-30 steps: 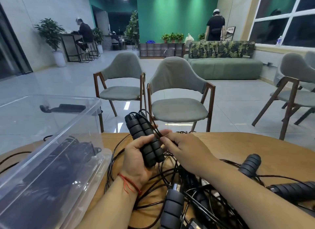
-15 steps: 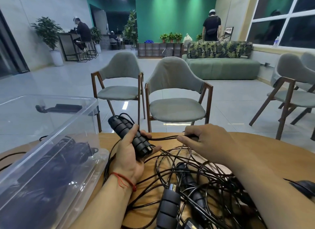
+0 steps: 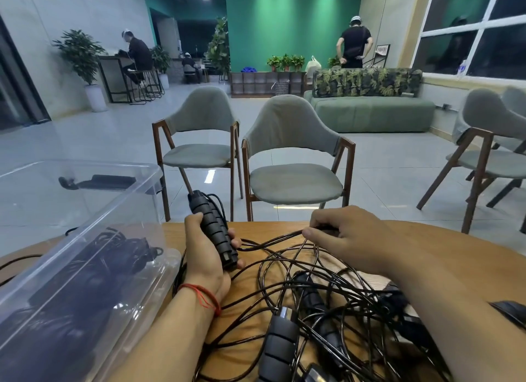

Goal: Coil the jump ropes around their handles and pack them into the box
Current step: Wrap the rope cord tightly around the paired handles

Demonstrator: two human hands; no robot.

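My left hand [image 3: 209, 256] has its fingers curled round a pair of black ribbed foam handles [image 3: 212, 225], held together and tilted with their tops toward eleven o'clock. A few loose loops of cord show at the top end. From their lower end a thin, glossy black cord [image 3: 273, 239] runs out toward three o'clock, where my right hand [image 3: 350, 236] pinches it between thumb and fingertips just above the round pale wooden table [image 3: 427, 239].

I judge this to be the coiling step for this rope: the handles are paired and the cord is drawn out, not yet wound down their length. The next move calls for laying the cord round the handles in even turns under steady tension. It looks springy and slick (likely coated wire, so it will want to unwind), and its tail runs into the pile, so it must be fed free.

At five o'clock from the left hand lies that pile, a tangle of black cords [image 3: 353, 273] with another segmented black handle [image 3: 280, 341] lying in it.

At nine o'clock sits the clear plastic box [image 3: 128, 210], tilted in my view, rigid and smooth-walled. Dark coiled ropes [image 3: 113, 253] are already inside. A thin red string bracelet [image 3: 203, 293] circles my left wrist.
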